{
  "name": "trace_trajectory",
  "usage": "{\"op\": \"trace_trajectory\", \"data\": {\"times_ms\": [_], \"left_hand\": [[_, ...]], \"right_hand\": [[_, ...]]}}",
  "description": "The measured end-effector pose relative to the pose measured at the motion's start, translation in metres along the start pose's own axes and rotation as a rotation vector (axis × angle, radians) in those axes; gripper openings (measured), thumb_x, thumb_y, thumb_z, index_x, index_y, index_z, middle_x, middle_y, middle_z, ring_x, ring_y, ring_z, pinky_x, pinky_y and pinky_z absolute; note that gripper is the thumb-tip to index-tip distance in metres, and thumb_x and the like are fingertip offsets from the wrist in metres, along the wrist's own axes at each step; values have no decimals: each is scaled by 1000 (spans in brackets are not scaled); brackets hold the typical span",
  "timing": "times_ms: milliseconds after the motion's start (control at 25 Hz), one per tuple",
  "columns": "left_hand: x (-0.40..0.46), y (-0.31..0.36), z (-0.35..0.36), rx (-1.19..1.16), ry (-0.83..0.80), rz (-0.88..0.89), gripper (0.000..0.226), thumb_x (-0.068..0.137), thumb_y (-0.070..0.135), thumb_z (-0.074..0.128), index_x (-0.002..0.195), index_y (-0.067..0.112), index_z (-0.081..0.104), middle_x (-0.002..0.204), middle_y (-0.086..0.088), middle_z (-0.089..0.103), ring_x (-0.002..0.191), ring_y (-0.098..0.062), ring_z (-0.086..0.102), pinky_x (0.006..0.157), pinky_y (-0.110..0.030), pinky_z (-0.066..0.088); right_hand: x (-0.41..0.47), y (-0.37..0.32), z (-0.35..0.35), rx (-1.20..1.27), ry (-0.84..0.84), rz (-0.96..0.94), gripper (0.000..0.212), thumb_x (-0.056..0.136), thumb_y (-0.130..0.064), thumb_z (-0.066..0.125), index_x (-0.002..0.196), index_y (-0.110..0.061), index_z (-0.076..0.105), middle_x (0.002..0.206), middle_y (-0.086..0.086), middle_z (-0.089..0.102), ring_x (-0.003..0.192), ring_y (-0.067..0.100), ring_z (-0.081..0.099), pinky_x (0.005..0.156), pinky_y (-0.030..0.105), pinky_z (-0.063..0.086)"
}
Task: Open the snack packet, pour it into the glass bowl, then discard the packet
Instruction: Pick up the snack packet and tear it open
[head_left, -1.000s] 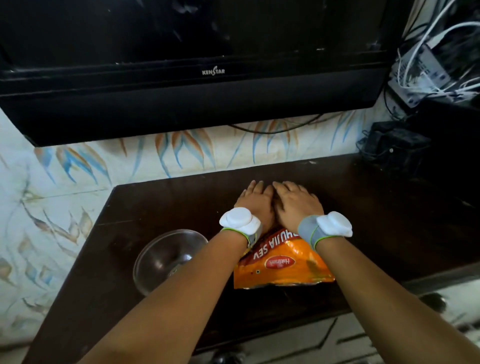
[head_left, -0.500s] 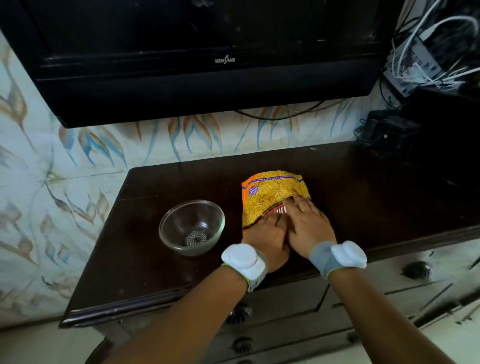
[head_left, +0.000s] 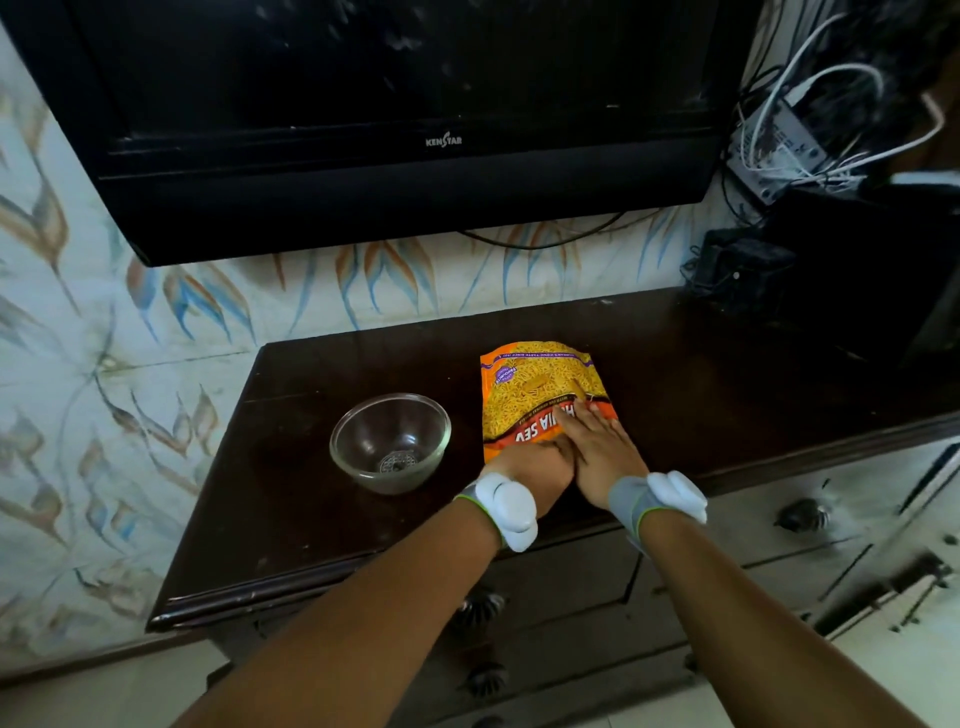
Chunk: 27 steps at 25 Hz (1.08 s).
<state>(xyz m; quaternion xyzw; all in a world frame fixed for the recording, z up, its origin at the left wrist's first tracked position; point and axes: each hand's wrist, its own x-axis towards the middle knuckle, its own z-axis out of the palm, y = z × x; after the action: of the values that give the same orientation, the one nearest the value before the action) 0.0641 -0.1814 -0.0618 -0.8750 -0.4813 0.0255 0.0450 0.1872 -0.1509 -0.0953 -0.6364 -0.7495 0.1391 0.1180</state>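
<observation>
An orange snack packet (head_left: 535, 384) lies flat on the dark wooden cabinet top (head_left: 291, 519), its printed text upside down to me. My left hand (head_left: 535, 462) is curled over the packet's near edge, its fingers hidden. Beside it, my right hand (head_left: 602, 447) lies flat on the packet's near right part, fingers stretched forward. The two hands touch each other. An empty glass bowl (head_left: 415, 467) stands upright to the left of the packet, a short gap apart.
A black television (head_left: 405, 130) hangs on the patterned wall above the cabinet. A tangle of white cables (head_left: 810, 119) and a black box (head_left: 737, 270) fill the back right corner. Drawer fronts with dark knobs (head_left: 802, 514) lie below the front edge.
The view has pulled back and up. Both hands slid from the packet's far end to its near end, uncovering the yellow front; the bowl now shows whole.
</observation>
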Motion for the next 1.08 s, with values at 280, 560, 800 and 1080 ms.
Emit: {"op": "trace_trajectory", "data": {"times_ms": [280, 560, 800, 1080], "left_hand": [[18, -20, -15, -248, -23, -159, 30, 93, 10, 43, 119, 4, 56, 120, -20, 63, 109, -36, 61, 79, -33, 46], [36, -45, -42, -896, -44, -599, 39, 92, 33, 48, 122, 11, 59, 131, -2, 61, 122, -22, 56, 97, -22, 38], [41, -84, -103, -529, 94, -538, 42, 97, 23, 41, 136, 6, 41, 143, -13, 47, 133, -27, 44, 106, -34, 38], [36, -126, -147, -1265, 474, -652, 39, 97, 11, 38, 132, -5, 43, 137, -22, 52, 122, -33, 55, 61, -20, 46]], "right_hand": [[-3, -21, -8, 74, 203, 159, 35, 95, -25, 40, 124, -22, 60, 142, 8, 52, 141, 23, 35, 122, 46, 0], [19, -80, -40, 507, 595, 359, 65, 88, -13, 52, 148, -27, 30, 160, 9, -26, 147, 33, -22, 120, 51, 11], [49, -121, -89, 497, 524, 297, 40, 94, -23, 44, 130, -37, 54, 164, 5, 3, 150, 32, 2, 120, 57, 6], [67, -179, -139, 486, 586, 33, 31, 94, -13, 49, 120, -17, 65, 130, 15, 59, 115, 36, 57, 93, 34, 46]]}}
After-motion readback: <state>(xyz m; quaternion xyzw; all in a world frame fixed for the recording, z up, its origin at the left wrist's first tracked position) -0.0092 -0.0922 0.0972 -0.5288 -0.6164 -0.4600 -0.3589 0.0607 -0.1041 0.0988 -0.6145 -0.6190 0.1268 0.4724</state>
